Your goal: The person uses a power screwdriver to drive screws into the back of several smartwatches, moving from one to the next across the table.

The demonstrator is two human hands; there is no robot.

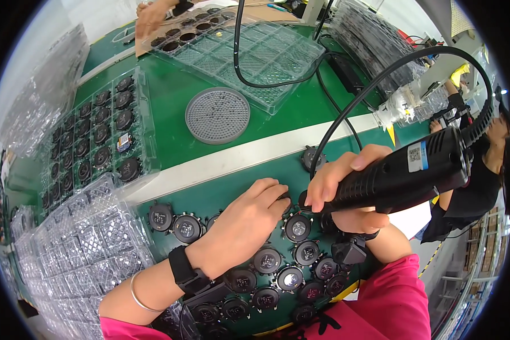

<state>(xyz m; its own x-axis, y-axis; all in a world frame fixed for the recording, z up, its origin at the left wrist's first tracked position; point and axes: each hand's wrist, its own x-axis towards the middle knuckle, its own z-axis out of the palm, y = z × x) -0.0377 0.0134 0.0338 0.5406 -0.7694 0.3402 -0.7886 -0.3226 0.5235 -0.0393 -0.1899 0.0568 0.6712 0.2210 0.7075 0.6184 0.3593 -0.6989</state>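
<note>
The right hand (345, 187) grips a black electric screwdriver (402, 173), fingers wrapped around it. Just left of the screwdriver's tip, the left hand (241, 226) has its fingers pressed together on a round black part (296, 226).

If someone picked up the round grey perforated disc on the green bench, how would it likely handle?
The grey perforated disc lies flat, so it probably won't roll or tip when pushed. Its many small holes and thin rim suggest it is light for its size. It looks moulded and fairly stiff, though that is uncertain.

Matt black plastic screwdriver (405, 173), glossy clear plastic trays (249, 48), seemingly rubbery grey ribbed disc (217, 115), smooth green tabletop (170, 96)
</note>
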